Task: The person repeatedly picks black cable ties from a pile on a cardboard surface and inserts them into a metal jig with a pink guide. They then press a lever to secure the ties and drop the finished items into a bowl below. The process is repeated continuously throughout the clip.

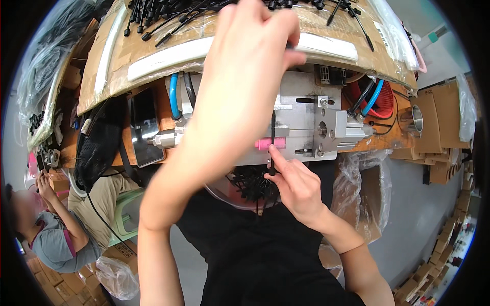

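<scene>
My right hand (301, 189) pinches a thin black rod (272, 127) between thumb and index finger, holding it upright across a pink block (264, 143) on the metal fixture (306, 122). Farther off, my left hand (252, 35) is over the cardboard tray, near a pile of black rods with thick ends (168, 20). Its fingers curl toward the thumb around a small dark spot; what they hold, if anything, is mostly hidden. My left forearm covers the fixture's left part. Below the fixture, a clear tub (217, 194) holds several black pieces.
Blue and black hoses (174, 97) run beside the fixture's cylinders. A phone (145, 127) and a black mesh bag (99, 148) lie left. At right are a red basket (385, 99), a metal cup (417, 118) and cardboard boxes (441, 115). Another person (64, 234) sits at the left.
</scene>
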`<state>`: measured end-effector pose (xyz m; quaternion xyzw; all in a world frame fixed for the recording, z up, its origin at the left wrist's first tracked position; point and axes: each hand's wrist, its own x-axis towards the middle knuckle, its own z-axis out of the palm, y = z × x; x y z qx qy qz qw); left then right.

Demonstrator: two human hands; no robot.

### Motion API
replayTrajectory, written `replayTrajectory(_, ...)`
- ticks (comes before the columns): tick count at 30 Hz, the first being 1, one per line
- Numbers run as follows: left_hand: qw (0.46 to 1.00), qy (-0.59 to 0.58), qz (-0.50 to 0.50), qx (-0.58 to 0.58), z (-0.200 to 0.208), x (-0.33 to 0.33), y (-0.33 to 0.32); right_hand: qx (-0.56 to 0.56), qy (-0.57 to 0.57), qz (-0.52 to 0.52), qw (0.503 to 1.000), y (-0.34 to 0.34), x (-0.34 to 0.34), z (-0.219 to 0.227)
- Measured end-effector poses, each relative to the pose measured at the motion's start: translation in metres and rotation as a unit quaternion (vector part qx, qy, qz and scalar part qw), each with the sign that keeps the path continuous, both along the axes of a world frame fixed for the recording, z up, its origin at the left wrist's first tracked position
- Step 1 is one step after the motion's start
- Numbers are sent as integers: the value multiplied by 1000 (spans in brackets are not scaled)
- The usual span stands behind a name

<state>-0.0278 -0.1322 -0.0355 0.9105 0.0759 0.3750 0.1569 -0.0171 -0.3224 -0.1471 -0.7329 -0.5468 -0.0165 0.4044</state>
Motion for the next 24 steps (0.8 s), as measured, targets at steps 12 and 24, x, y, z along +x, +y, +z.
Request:
replayTrajectory(12, 988, 152, 32, -5, -102, -94, -98, 26, 118, -63, 991, -27, 16, 43)
replayTrajectory(24, 987, 158, -20, -13, -39, -71, -54, 94, -58, -53, 992, -8, 58, 77)
